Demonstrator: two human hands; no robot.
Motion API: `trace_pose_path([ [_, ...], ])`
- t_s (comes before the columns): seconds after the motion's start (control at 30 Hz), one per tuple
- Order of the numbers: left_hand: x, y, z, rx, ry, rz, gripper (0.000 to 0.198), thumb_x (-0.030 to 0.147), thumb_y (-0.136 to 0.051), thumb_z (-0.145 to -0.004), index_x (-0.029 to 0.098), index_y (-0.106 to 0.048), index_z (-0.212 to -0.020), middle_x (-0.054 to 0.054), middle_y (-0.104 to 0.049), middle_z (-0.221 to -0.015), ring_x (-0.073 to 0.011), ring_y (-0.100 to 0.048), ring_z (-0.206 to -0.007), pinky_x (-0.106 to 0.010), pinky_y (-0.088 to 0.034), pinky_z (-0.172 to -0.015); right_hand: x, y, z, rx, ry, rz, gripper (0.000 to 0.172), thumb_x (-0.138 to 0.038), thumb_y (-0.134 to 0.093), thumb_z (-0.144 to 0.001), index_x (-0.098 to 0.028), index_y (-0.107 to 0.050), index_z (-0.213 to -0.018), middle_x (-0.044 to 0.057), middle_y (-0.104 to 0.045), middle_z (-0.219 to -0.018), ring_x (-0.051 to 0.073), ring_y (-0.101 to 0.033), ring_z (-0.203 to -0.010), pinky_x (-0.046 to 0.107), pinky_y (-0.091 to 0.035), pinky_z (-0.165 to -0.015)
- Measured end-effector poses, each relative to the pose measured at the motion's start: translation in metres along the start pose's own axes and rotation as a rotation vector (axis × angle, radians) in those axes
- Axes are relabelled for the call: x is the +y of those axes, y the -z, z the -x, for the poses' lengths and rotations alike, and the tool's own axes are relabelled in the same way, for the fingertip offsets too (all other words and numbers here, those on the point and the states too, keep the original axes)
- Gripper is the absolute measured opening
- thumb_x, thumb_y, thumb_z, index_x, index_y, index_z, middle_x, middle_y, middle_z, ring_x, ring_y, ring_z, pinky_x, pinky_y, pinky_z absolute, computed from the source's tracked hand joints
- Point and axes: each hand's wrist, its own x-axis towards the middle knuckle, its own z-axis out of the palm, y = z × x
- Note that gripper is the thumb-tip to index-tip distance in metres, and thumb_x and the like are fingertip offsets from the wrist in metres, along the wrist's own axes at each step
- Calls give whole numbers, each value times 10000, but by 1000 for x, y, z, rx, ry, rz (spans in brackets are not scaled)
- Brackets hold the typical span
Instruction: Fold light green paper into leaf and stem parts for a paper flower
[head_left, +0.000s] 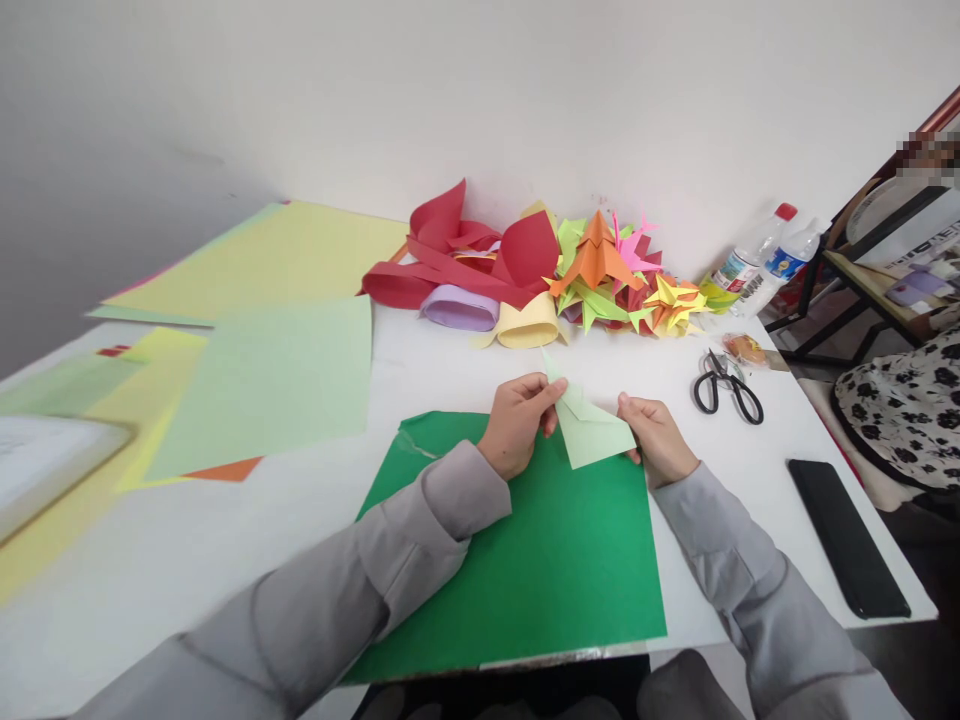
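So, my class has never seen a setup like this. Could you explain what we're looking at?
There is no machine here: a person is working with two bare hands. The single picture comes from a camera worn on the head, looking forward and down. The left hand and the right hand hold a small folded piece of pale green paper between them, above a dark green sheet on a white table. Large coloured sheets lie on the left. Near the wall is a heap of paper shapes, with two bottles to its right. Black-handled scissors and what looks like a black phone lie on the right.
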Motion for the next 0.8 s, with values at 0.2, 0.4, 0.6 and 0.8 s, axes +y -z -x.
trace_pose_path([
  [0.2,2,2,-3,36,-20,9,414,370,-728,-663,178,-397,-504,74,-416,-317,-39,-348,-296,-181,-216,-355,3,2,-1,-15,45,-42,499,-577,-573,-793,-179,-484,-504,-57,-436,-331,55,-334,-292,197,-219,-330],
  [0.4,0,1,-2,27,-36,2,401,375,-714,-686,177,-410,-513,69,-437,-323,-43,-361,-298,-182,-238,-355,3,0,1,64,104,34,490,-550,-606,-787,-187,-445,-499,-71,-413,-335,52,-313,-294,197,-193,-326],
  [0.6,1,1,-2,34,-29,15,393,391,-723,-681,173,-435,-526,57,-477,-349,-58,-408,-311,-182,-279,-353,5,-2,-1,77,104,-40,477,-609,-507,-822,-179,-546,-620,-46,-483,-405,83,-430,-351,202,-317,-369],
  [0.8,4,-1,0,-67,2,48,294,356,-791,-599,135,-604,-651,13,-596,-496,-107,-531,-456,-220,-411,-448,4,0,-4,172,235,111,260,-413,-746,-680,-191,-634,-753,-38,-567,-605,103,-475,-491,237,-398,-473],
])
